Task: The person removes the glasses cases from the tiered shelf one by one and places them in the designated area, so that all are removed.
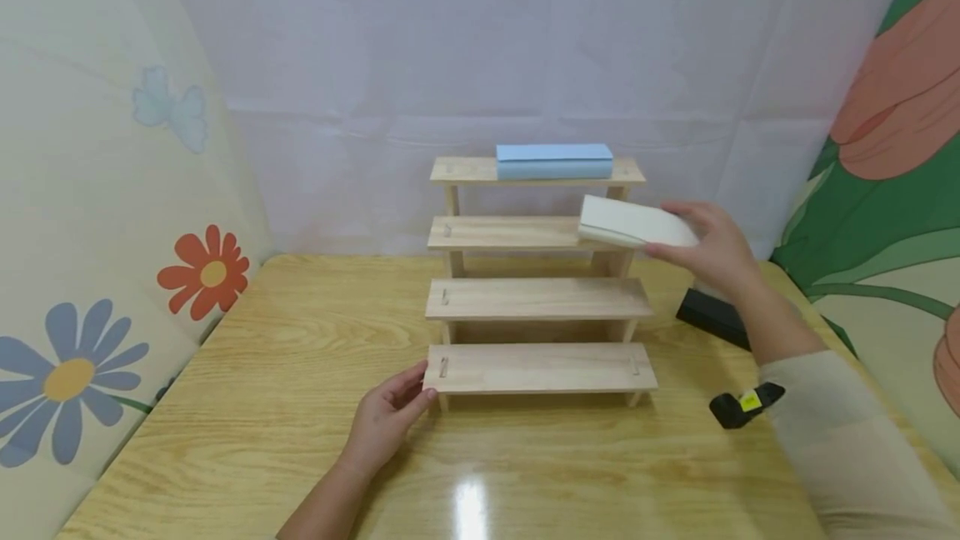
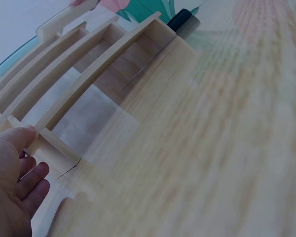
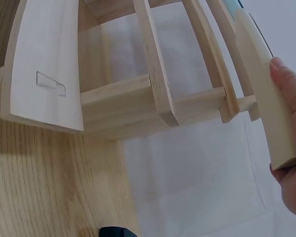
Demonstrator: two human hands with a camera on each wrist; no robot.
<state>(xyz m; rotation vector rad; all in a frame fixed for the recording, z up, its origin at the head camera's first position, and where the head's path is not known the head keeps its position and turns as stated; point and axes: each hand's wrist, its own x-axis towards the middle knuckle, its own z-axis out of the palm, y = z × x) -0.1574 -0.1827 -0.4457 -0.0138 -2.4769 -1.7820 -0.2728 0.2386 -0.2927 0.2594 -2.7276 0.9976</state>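
Note:
A four-step wooden shelf rack [image 1: 540,298] stands on the table. At its lowest step, my left hand [image 1: 384,422] grips the left end; the left wrist view shows the thumb [image 2: 20,137] on the board's edge with the other fingers curled below it. My right hand [image 1: 712,247] holds a white glasses case [image 1: 633,222] by its right end, thumb on one side and fingers on the other. The case is raised in front of the right part of the second step from the top, tilted slightly. A light-blue glasses case [image 1: 555,162] lies on the top step.
On the table [image 1: 247,407], right of the rack, lies a black oblong case [image 1: 712,319], partly hidden by my right forearm. A small black device with a yellow label [image 1: 747,403] appears beside my right sleeve. A white cloth [image 1: 375,40] hangs behind; flower-printed panels flank both sides.

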